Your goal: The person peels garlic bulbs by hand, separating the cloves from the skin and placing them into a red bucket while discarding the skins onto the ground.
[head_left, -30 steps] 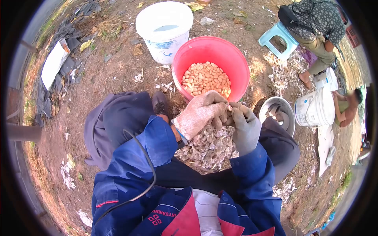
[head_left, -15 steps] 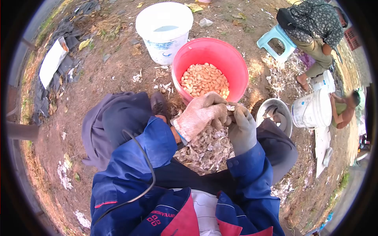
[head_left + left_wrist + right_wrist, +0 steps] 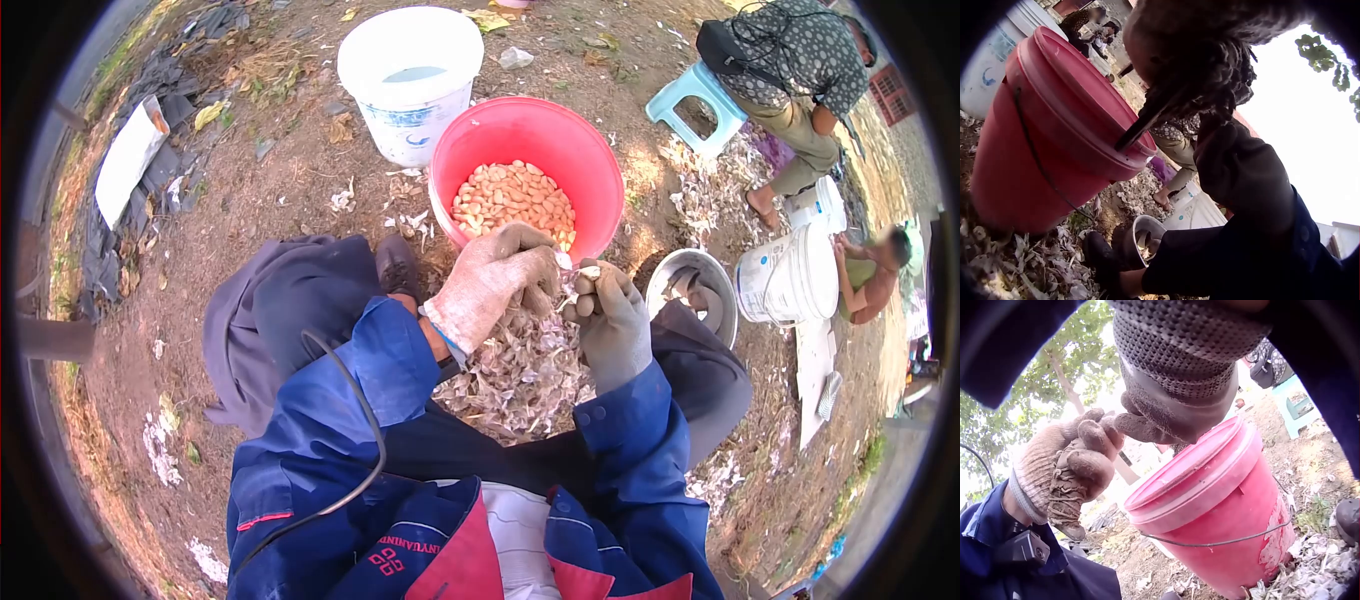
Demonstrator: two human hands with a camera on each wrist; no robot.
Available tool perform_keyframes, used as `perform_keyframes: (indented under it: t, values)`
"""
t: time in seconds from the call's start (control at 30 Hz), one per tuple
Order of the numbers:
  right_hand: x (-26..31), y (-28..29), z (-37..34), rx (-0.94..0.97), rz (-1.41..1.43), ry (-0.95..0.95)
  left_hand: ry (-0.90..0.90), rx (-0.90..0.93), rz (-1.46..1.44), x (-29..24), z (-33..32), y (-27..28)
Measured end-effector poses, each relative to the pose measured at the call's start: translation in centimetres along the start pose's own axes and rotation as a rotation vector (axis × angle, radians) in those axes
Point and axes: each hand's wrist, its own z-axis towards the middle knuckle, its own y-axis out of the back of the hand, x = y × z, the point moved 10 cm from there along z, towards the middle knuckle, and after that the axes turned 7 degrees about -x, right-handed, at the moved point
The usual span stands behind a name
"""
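Observation:
In the head view my gloved left hand [image 3: 495, 285] and right hand [image 3: 612, 325] work fingertip to fingertip in front of the red bucket [image 3: 608, 190]. Right thumb and fingers pinch a small yellowish garlic clove [image 3: 590, 272]. A whitish bit of garlic skin [image 3: 564, 262] shows at the pinching left fingertips. Peeled cloves [image 3: 515, 195] cover the bucket's bottom. Dry papery skins [image 3: 520, 385] are heaped below the hands. From the right wrist, the left hand [image 3: 1079, 462] has curled fingers. A slim dark strip [image 3: 1147, 119] juts below the left hand in the left wrist view.
Behind the red bucket stands a white bucket [image 3: 410, 120]. At right are a metal basin [image 3: 732, 325], another white bucket [image 3: 785, 275] and a blue stool [image 3: 690, 105] with a person by it. Another person [image 3: 880, 275] crouches farther right.
Both hands stay in front of the red bucket. Their fingertips have drawn slightly apart, and the yellowish clove now shows in the right fingers. The head view has shifted a little.

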Motion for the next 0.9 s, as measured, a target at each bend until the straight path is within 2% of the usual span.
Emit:
perform_keyframes:
  t: [0.13, 0.2, 0.23, 0.27, 0.33, 0.37, 0.4, 0.47, 0.5, 0.6, 0.8, 0.9]
  values:
    - [-0.2, 0.7, 0.2, -0.029, 0.031, -0.025, 0.030, 0.000, 0.072, 0.8, 0.2, 0.3]
    - [-0.4, 1.3, 0.4, -0.057, 0.009, -0.030, 0.047, 0.175, 0.308, 2.7, 0.5, -0.8]
    - [-0.6, 1.7, 0.5, -0.085, -0.013, -0.036, 0.015, 0.182, 0.551, 2.4, 0.2, -1.1]
    - [-0.7, 1.8, 0.5, -0.085, -0.013, -0.035, 0.015, 0.183, 0.552, 3.3, 0.5, -0.9]
    - [-0.5, 2.1, 0.4, -0.110, -0.015, 0.002, -0.457, 0.068, 0.899, -0.8, -0.1, -2.2]
    - [-0.5, 2.0, 0.1, -0.113, -0.013, 0.003, -0.178, 0.006, 0.855, 0.6, 0.6, -0.6]
    - [-0.4, 1.6, -0.2, -0.135, -0.028, -0.014, -0.178, 0.006, 0.857, 0.5, 0.8, -0.6]
    - [-0.5, 1.3, -0.5, -0.153, -0.042, -0.033, -0.072, -0.011, 0.606, 0.9, 1.0, 0.0]
    - [-0.3, 0.9, -0.5, -0.124, -0.099, -0.006, -0.072, -0.015, 0.607, 0.9, 1.0, 0.1]
    - [-0.4, 0.5, -0.6, -0.078, -0.216, 0.022, -0.001, 0.009, 0.361, 1.4, 0.8, -0.7]
    - [0.5, -0.6, -1.3, -0.096, -0.504, 0.114, -0.055, 0.002, 0.363, 2.3, 1.5, -0.1]
    - [1.0, -1.2, -1.6, -0.099, -0.593, 0.131, -0.007, -0.020, 0.342, 2.1, 1.2, 0.0]
